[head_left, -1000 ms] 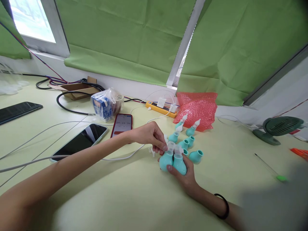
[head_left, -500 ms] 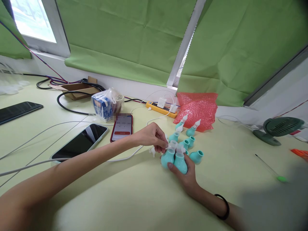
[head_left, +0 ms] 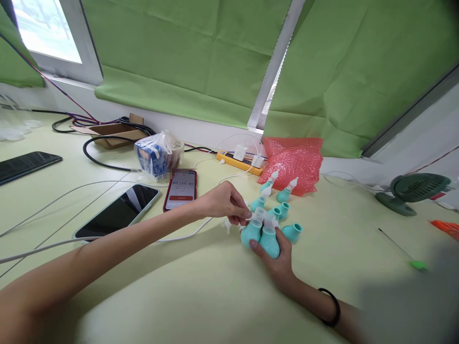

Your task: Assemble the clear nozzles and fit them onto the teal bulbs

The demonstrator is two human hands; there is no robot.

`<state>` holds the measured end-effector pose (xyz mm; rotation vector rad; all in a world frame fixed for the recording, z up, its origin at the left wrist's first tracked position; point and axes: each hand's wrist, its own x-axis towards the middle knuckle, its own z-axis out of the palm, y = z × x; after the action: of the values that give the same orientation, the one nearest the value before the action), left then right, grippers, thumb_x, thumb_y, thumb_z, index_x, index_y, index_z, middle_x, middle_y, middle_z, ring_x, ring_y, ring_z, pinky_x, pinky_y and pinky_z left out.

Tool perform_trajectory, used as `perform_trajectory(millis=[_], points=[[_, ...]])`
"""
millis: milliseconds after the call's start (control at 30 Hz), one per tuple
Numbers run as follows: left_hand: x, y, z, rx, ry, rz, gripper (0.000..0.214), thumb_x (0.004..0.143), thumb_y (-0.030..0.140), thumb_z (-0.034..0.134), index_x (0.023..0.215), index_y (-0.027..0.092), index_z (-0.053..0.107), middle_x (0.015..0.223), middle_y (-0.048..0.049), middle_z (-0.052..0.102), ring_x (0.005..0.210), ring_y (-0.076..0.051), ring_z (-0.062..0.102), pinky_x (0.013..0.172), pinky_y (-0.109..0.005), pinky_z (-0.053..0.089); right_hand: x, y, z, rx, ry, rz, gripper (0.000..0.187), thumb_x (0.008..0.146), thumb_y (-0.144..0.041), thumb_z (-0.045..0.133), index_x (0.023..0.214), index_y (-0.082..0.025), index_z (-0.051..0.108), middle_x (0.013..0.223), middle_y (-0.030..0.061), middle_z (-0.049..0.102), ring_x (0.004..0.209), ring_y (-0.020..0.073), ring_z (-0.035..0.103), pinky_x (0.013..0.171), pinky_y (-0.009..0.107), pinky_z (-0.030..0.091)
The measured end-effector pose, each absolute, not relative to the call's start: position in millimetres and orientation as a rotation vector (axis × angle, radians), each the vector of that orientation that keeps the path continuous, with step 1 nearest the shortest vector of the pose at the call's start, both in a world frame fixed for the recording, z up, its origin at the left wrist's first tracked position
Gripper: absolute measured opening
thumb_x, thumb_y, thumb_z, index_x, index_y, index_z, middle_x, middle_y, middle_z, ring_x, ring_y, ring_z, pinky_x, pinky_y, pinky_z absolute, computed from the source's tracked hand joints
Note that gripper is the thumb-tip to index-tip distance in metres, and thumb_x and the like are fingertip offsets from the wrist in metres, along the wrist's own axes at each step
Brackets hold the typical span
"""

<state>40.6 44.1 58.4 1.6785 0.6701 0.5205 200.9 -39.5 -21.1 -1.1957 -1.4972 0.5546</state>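
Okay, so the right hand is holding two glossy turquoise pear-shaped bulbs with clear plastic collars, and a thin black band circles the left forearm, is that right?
Not quite: in the head view, the thin black band circles the right forearm, not the left. The right hand is indeed holding two glossy turquoise pear-shaped bulbs with clear plastic collars.

Lower centre: tabletop (head_left: 201,296) open, passable. Right of centre: free lane between the teal bulbs (head_left: 291,232) and the green-handled rod (head_left: 418,264). Centre: these bulbs block the way toward the red bubble-wrap pouch (head_left: 294,162). Left of centre: pale-edged phone (head_left: 118,210), white cable (head_left: 179,239) and left forearm (head_left: 136,239) obstruct.
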Motion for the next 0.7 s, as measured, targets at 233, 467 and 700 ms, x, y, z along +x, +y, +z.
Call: perform_trajectory(millis=[233, 467, 700], points=[[42, 47, 54, 1.700, 0.678, 0.530, 0.006, 0.059, 0.012, 0.060, 0.057, 0.009, 0.065, 0.047, -0.0001, 0.060, 0.041, -0.006, 0.050, 0.042, -0.016, 0.043, 200, -38, -18, -1.152, -1.559, 0.562, 0.026, 0.068, -0.026, 0.059, 0.093, -0.018, 0.056, 0.085, 0.0050, 0.064, 0.075, 0.0205, 0.059, 0.066, 0.031, 0.049], [43, 46, 54, 1.685, 0.695, 0.543, 0.005, 0.058, 0.011, 0.059, 0.055, 0.009, 0.062, 0.046, 0.0001, 0.059, 0.041, -0.006, 0.050, 0.041, -0.015, 0.041, 201, -38, -21, -1.150, -1.506, 0.655, 0.026, 0.067, -0.026, 0.060, 0.091, -0.019, 0.055, 0.087, 0.0036, 0.062, 0.079, 0.0193, 0.057, 0.071, 0.030, 0.047], [43, 49, 51, 1.818, 0.717, 0.603, 0.023, 0.054, 0.023, 0.068, 0.071, 0.008, 0.063, 0.057, -0.0043, 0.063, 0.051, -0.010, 0.055, 0.047, -0.019, 0.044, 206, -31, -29, -1.149, -1.292, 0.886, 0.030, 0.066, -0.030, 0.062, 0.092, -0.019, 0.055, 0.086, 0.0030, 0.060, 0.078, 0.0187, 0.055, 0.070, 0.029, 0.046]])
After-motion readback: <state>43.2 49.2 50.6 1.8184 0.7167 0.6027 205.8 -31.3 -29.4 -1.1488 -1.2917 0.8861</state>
